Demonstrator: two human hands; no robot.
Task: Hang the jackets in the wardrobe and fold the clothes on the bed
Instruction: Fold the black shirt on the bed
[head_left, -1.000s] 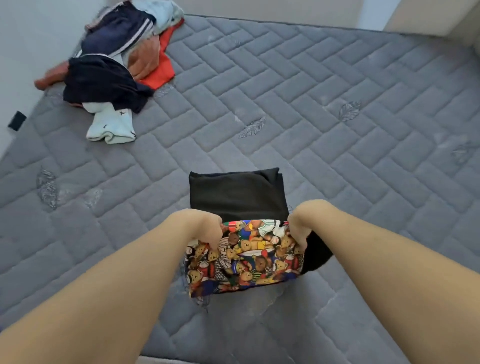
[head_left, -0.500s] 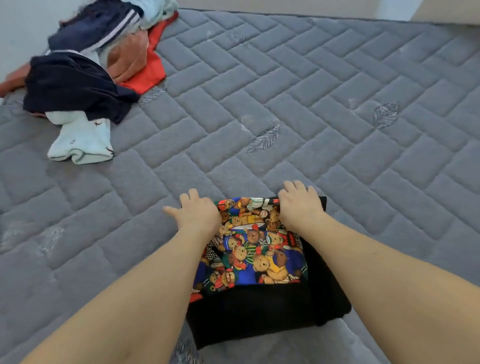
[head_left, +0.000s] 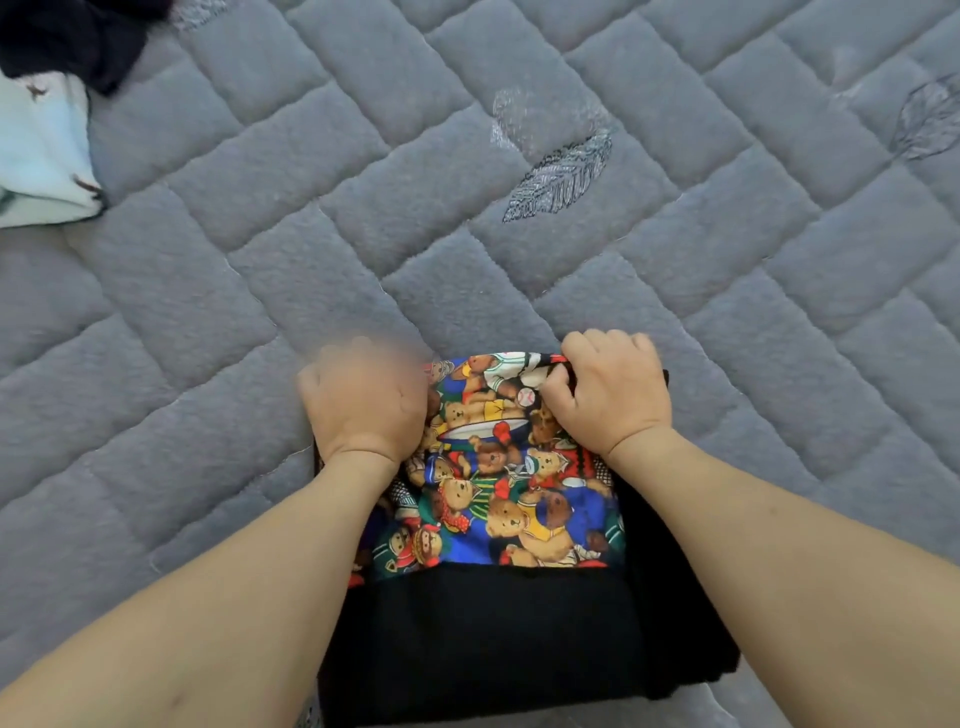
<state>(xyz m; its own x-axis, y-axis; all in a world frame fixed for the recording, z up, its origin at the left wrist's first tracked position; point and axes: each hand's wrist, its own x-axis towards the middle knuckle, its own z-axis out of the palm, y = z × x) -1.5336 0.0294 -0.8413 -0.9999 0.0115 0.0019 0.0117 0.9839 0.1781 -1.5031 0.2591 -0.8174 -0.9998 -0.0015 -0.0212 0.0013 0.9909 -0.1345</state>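
The grey quilted bed (head_left: 467, 208) carries a folded black garment with a teddy-bear print panel (head_left: 509, 488), lying directly under both hands. The right hand (head_left: 613, 400) pinches its far edge with curled fingers; the left hand (head_left: 363, 400), blurred, rests on the far left corner, its grip unclear.

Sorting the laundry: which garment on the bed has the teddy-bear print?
The black garment under both hands; the pale blue and dark ones lie upper left.

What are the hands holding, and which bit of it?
The right hand pinches the far right corner of the folded black garment with the teddy-bear print panel. The left hand sits on its far left edge, too blurred to tell its grip.
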